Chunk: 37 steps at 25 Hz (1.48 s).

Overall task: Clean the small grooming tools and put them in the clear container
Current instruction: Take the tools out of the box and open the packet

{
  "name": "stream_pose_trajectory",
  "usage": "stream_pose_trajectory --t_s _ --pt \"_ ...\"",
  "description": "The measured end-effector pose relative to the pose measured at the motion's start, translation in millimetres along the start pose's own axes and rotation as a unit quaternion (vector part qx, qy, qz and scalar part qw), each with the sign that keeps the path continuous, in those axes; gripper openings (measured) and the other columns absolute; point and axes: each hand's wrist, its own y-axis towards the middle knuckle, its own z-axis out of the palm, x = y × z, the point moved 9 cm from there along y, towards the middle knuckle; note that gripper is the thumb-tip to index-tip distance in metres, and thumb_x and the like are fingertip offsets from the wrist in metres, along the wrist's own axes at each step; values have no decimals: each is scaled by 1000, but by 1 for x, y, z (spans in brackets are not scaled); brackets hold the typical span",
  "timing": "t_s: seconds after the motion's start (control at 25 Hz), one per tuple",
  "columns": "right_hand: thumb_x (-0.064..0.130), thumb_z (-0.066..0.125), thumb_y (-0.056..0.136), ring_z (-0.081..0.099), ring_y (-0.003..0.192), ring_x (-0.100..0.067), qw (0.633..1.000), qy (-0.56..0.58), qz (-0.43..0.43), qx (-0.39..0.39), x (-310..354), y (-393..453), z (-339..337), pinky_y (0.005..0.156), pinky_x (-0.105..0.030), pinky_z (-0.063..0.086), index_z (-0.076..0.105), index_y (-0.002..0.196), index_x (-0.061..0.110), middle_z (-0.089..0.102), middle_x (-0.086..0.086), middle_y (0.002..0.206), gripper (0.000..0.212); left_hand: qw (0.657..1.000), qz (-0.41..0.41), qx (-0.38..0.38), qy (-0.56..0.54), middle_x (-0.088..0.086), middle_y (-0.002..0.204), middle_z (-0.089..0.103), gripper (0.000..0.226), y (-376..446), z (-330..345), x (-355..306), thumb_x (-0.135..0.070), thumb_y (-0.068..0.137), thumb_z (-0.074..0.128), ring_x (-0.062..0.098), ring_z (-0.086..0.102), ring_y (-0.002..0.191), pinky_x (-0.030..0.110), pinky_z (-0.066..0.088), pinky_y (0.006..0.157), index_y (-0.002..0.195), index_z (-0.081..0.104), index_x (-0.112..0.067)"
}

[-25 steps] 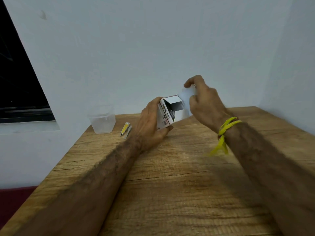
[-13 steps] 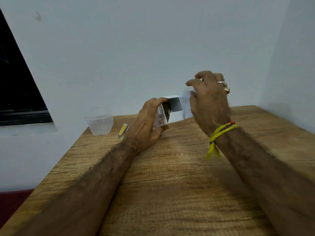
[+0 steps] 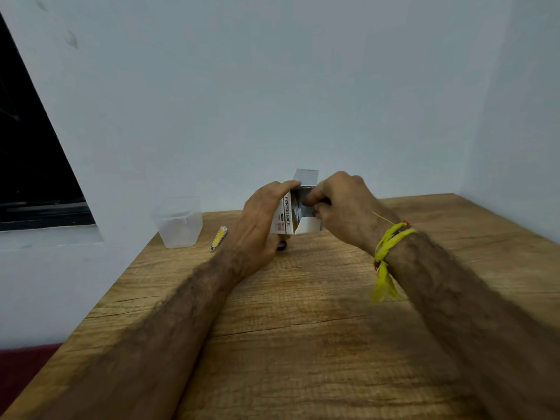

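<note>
My left hand (image 3: 257,225) grips a small white cardboard box (image 3: 286,219) with black lettering, held just above the wooden table. Its top flap (image 3: 306,176) stands open. My right hand (image 3: 342,213) is at the box's open mouth, thumb inside and fingers curled over the right edge; whatever is inside is hidden. A clear plastic container (image 3: 178,222) stands open at the table's back left. A nail clipper (image 3: 218,237) with a yellow top lies flat next to it, apart from both hands.
The wooden table (image 3: 303,328) meets white walls at the back and right. Its left edge drops off beside a dark window (image 3: 27,165). A small dark object (image 3: 281,245) shows under my left hand's fingertips. A yellow thread band circles my right wrist.
My right hand has come down from the raised white flap to the box's open mouth. The left hand has turned the box so the opening faces me.
</note>
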Motion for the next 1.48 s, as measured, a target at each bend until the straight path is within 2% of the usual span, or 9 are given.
stream_pose_trajectory --t_s 0.2,0.36,0.56,0.72,0.8,0.88,1.0,1.24,1.48 --pt "5 54 93 62 106 -30 999 -35 -3 19 -1 -5 11 95 -41 50 77 109 25 73 -8 108 34 996 37 15 82 2 144 44 90 2 3 -17 -2 76 73 16 38 132 24 35 103 152 31 -24" --pt "9 59 93 67 98 -29 998 -60 -5 16 3 -10 18 85 -39 57 75 109 20 73 -7 104 25 992 49 14 112 2 142 44 87 2 5 -23 -12 80 73 19 40 129 27 47 89 153 29 -28" --pt "10 60 92 66 101 -29 996 -69 32 -36 -1 -15 17 78 -34 51 71 110 14 72 -9 106 21 991 52 20 123 3 142 45 86 4 12 -25 -13 80 72 24 44 130 44 52 96 153 29 -28" --pt "10 59 89 65 94 -25 992 -26 93 -82 -15 -15 12 69 -27 32 77 91 19 74 -4 94 20 992 46 25 113 2 143 45 85 3 16 -23 -13 80 71 25 44 129 48 55 89 153 29 -28" --pt "13 62 87 68 88 -25 988 20 108 -109 -20 -15 9 62 -25 39 78 86 20 75 -4 89 17 993 48 16 106 3 143 45 84 3 16 -24 -14 80 73 25 45 130 46 54 92 153 31 -27" --pt "17 69 82 71 82 -24 980 89 113 -138 -23 -15 6 65 -30 56 79 81 22 75 -3 82 12 995 47 3 87 3 144 46 87 3 14 -23 -13 79 76 24 45 131 41 49 101 152 31 -26" --pt "14 74 73 72 76 -16 961 180 115 -173 -22 -16 -5 70 -36 62 80 80 23 75 2 76 13 999 24 -30 19 4 144 48 89 1 5 -16 -7 75 79 17 44 133 28 33 114 150 34 -21" --pt "8 68 75 71 78 -13 955 201 124 -180 -21 -13 -19 76 -33 61 79 91 22 74 2 75 24 997 -23 -65 -39 -3 144 47 92 -1 0 -7 -9 74 84 10 46 130 25 39 108 150 34 -23" --pt "11 79 70 72 75 -13 938 262 136 -180 -30 -10 -28 75 -37 62 77 97 19 74 2 75 28 996 -66 -48 -29 -5 143 49 93 -1 3 -1 -26 75 84 11 49 127 37 50 100 151 31 -31"
